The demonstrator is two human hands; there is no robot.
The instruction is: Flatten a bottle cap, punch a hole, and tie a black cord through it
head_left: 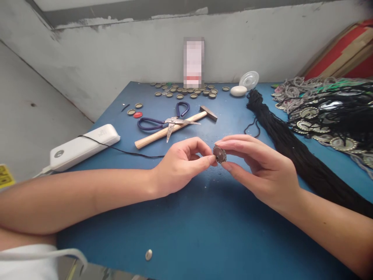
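Observation:
Between the thumb and fingers of my right hand [256,167] is a dark, crimp-edged bottle cap [220,154], tilted with its brownish face towards me. My left hand [186,163] is closed in a pinch against the cap's left edge. A thin black cord [131,153] runs from the left and passes out of sight behind my left hand; its end seems to be in those fingertips at the cap, though the fingers mostly cover it. Beyond my hands, blue-handled scissors [171,122] lie open across the wooden handle of a hammer [163,134].
A white power bank [84,147] lies at left under the cord. Several bottle caps [180,96] are scattered by the wall, near a phone-like pixelated panel [194,62]. Black cord strands [291,155] and finished-looking cap pieces [344,144] lie at right. A small metal disc [149,254] sits near the front edge.

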